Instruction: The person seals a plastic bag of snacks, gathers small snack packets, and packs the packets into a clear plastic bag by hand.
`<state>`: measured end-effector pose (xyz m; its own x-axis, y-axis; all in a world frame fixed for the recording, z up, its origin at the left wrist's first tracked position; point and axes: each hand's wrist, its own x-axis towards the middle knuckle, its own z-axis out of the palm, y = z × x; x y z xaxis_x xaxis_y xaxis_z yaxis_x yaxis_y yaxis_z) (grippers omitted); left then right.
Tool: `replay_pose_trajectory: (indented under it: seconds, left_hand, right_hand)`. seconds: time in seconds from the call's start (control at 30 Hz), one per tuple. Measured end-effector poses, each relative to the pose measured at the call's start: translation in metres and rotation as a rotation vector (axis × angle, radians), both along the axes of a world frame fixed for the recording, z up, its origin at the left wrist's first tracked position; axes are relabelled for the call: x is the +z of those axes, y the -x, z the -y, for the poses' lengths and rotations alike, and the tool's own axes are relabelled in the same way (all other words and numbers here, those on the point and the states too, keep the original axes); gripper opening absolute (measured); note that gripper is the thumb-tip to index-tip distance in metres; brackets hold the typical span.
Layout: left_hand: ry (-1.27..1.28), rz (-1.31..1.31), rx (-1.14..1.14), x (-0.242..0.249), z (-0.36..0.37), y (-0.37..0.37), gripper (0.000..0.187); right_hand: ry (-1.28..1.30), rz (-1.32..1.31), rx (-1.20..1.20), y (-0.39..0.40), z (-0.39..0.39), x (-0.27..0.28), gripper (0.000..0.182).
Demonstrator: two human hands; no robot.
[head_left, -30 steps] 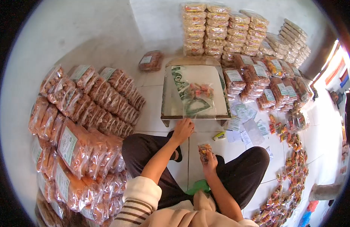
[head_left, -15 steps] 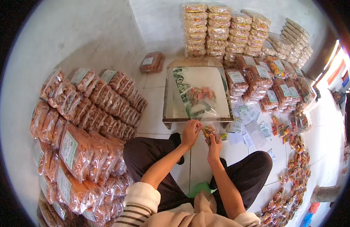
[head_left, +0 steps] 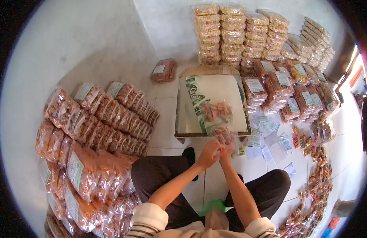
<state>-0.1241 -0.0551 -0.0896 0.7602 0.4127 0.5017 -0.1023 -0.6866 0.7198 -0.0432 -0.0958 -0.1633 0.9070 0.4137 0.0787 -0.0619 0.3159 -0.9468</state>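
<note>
In front of me a clear plastic packet with reddish-brown contents [head_left: 223, 133] is at the near edge of a low wooden table [head_left: 231, 83]. My right hand [head_left: 227, 148] is closed around its near end. My left hand [head_left: 209, 154] is closed and touches the right hand's fingers; whatever it pinches is hidden. Just beyond, a clear bag with red and brown packets [head_left: 218, 112] lies on the table's white and green sheet [head_left: 215, 89].
Bagged brown snacks [head_left: 96, 119] and large orange-brown bags [head_left: 84, 166] are piled at left. Pale bags [head_left: 221, 33] stand stacked at the back. Labelled bags [head_left: 278, 85], paper labels [head_left: 266, 123] and strings of small colourful packets [head_left: 316, 174] lie at right.
The packet in my right hand has moved forward to the table edge and turned. My left hand has come down and right, against my right hand. The view has shifted slightly.
</note>
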Motion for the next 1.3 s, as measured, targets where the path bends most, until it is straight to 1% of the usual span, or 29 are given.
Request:
replay_pose_trajectory:
  seconds: [0.07, 0.1, 0.17, 0.23, 0.27, 0.33, 0.37, 0.43, 0.47, 0.53, 0.57, 0.6, 0.63, 0.67, 0.7, 0.73, 0.77, 0.8, 0.83, 0.87, 0.9, 0.93, 0.97, 1.0, 1.03, 1.1, 1.13, 1.23, 1.3]
  left_hand:
    - [-0.127, 0.135, 0.051, 0.002, -0.005, -0.003, 0.014]
    - [-0.13, 0.134, 0.05, -0.003, -0.013, -0.011, 0.014]
    - [0.447, 0.182, 0.615, -0.032, -0.039, -0.032, 0.022]
    - [0.997, 0.369, 0.643, -0.074, -0.087, -0.058, 0.024]
    - [1.004, 0.362, 0.641, -0.074, -0.098, -0.065, 0.024]
    - [0.988, 0.062, 0.574, -0.075, -0.114, -0.076, 0.027]
    - [0.994, 0.057, 0.573, -0.076, -0.114, -0.079, 0.027]
    - [0.977, 0.009, 0.384, -0.077, -0.111, -0.078, 0.034]
    - [0.981, 0.001, 0.389, -0.076, -0.11, -0.076, 0.034]
    - [1.017, 0.082, 0.365, -0.072, -0.108, -0.076, 0.046]
    - [1.017, 0.081, 0.369, -0.069, -0.106, -0.076, 0.046]
    - [1.055, 0.098, 0.405, -0.062, -0.101, -0.077, 0.051]
    - [1.093, 0.115, 0.441, -0.051, -0.097, -0.076, 0.056]
    - [1.091, 0.112, 0.445, -0.039, -0.095, -0.072, 0.056]
    - [1.146, 0.038, 0.36, -0.027, -0.094, -0.067, 0.057]
    - [1.201, -0.037, 0.273, -0.019, -0.094, -0.064, 0.06]
    - [1.2, -0.039, 0.273, -0.027, -0.097, -0.063, 0.06]
    - [1.316, -0.083, 0.26, -0.046, -0.105, -0.063, 0.061]
    - [1.431, -0.128, 0.245, -0.047, -0.107, -0.063, 0.061]
    - [1.43, -0.127, 0.245, -0.049, -0.105, -0.062, 0.061]
    - [1.488, -0.098, 0.224, -0.033, -0.097, -0.061, 0.061]
    - [1.516, -0.08, 0.213, -0.03, -0.093, -0.06, 0.061]
    - [1.544, -0.063, 0.203, -0.026, -0.09, -0.06, 0.061]
    - [1.514, -0.03, 0.215, -0.029, -0.086, -0.06, 0.061]
    - [1.483, 0.003, 0.228, -0.032, -0.082, -0.06, 0.06]
    - [1.431, 0.022, 0.223, -0.036, -0.074, -0.064, 0.059]
    - [1.382, 0.039, 0.216, -0.037, -0.071, -0.066, 0.057]
    - [1.378, 0.127, 0.261, -0.041, -0.071, -0.07, 0.056]
    - [1.399, 0.118, 0.208, -0.039, -0.076, -0.067, 0.059]
  right_hand:
    - [0.04, -0.043, 0.025, -0.005, -0.004, 0.023, 0.055]
    - [0.091, -0.086, 0.048, -0.008, -0.007, 0.031, 0.058]
    - [0.051, -0.032, 0.066, -0.009, -0.009, 0.01, 0.059]
    - [0.019, 0.021, 0.081, -0.01, -0.01, 0.001, 0.061]
    - [0.07, -0.022, 0.13, -0.007, -0.009, 0.007, 0.063]
    - [0.128, -0.064, 0.174, -0.007, -0.01, 0.017, 0.064]
    - [0.085, -0.084, 0.206, -0.007, -0.011, 0.021, 0.063]
    - [0.045, -0.118, 0.236, -0.009, -0.014, 0.015, 0.063]
    - [0.043, -0.113, 0.245, -0.012, -0.017, 0.011, 0.061]
    - [0.039, -0.109, 0.256, -0.018, -0.022, 0.014, 0.059]
    - [0.048, -0.138, 0.319, -0.021, -0.022, 0.016, 0.058]
    - [0.056, -0.166, 0.383, -0.024, -0.023, 0.022, 0.057]
    - [0.054, -0.17, 0.385, -0.028, -0.023, 0.028, 0.057]
    - [0.125, -0.022, 0.414, -0.032, -0.023, 0.034, 0.058]
    - [0.195, 0.127, 0.439, -0.035, -0.023, 0.036, 0.059]
    - [0.193, 0.124, 0.439, -0.038, -0.025, 0.031, 0.059]
    - [0.075, -0.002, 0.497, -0.041, -0.028, 0.022, 0.057]
    - [-0.043, -0.128, 0.554, -0.044, -0.031, 0.016, 0.055]
    - [-0.043, -0.127, 0.554, -0.046, -0.033, 0.013, 0.055]
    - [0.015, -0.03, 0.503, -0.047, -0.036, 0.011, 0.058]
    - [0.073, 0.068, 0.451, -0.048, -0.037, 0.011, 0.061]
    - [0.072, 0.07, 0.453, -0.047, -0.038, 0.013, 0.061]
    - [0.147, 0.093, 0.415, -0.046, -0.04, 0.015, 0.061]
    - [0.222, 0.116, 0.376, -0.045, -0.041, 0.014, 0.062]
    - [0.22, 0.117, 0.38, -0.043, -0.044, 0.012, 0.062]
    - [0.196, 0.216, 0.154, -0.036, -0.05, 0.008, 0.062]
    - [0.195, 0.215, 0.154, -0.033, -0.051, 0.008, 0.062]
    - [0.207, 0.201, 0.095, -0.028, -0.048, 0.012, 0.064]
    - [0.159, 0.208, 0.228, -0.027, -0.041, 0.015, 0.067]
